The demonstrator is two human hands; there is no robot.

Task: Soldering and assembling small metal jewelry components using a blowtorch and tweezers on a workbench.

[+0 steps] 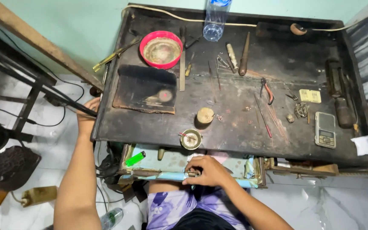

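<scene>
step: drawer under tabletop (235, 140) being handled | right hands (205, 171) gripping small brass piece (191, 173) | left hands (88, 111) grasping tabletop edge, closed | next: likely needs steady pull

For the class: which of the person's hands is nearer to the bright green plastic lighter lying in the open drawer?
Right. The right hand rests on the drawer edge beside the green lighter; the left hand grips the workbench's far left edge, farther off.

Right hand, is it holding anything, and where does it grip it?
The right hand pinches a small brass-coloured metal piece at the drawer's front edge; most of it is hidden by the fingers, so the exact place of the grip cannot be told.
</scene>
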